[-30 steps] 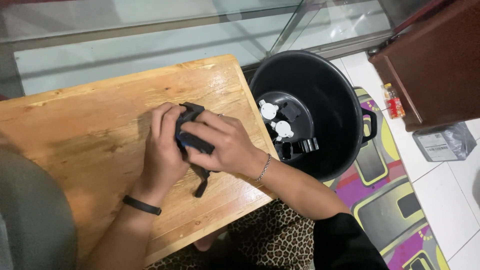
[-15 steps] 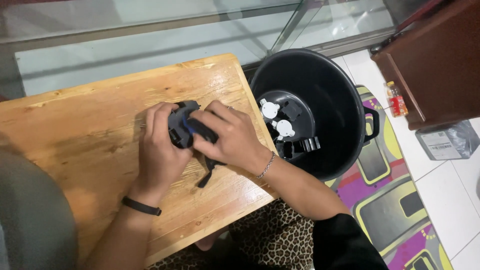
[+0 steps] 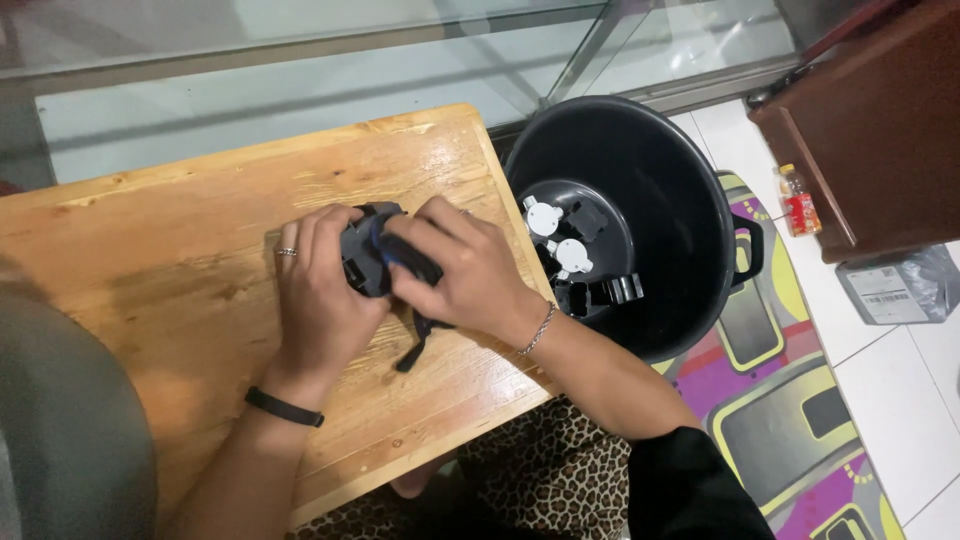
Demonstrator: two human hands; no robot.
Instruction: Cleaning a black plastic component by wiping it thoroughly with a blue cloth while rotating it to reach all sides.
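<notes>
Both hands work one dark grey plastic fitting (image 3: 362, 262) above the middle of the wooden counter (image 3: 180, 240). The left hand (image 3: 318, 300) cups the fitting from the outer side, grip closed around its body. The right hand (image 3: 460, 275) presses a blue-and-black part (image 3: 400, 255) against the fitting, grip closed over it; a black strap end (image 3: 412, 352) hangs below onto the counter.

Status, as judged: assembly of this unit appears in progress, not complete, since both hands remain on it. The black bucket (image 3: 700, 200) just beside the counter already contains several pieces, including two white round caps (image 3: 545, 217) and dark parts.
</notes>
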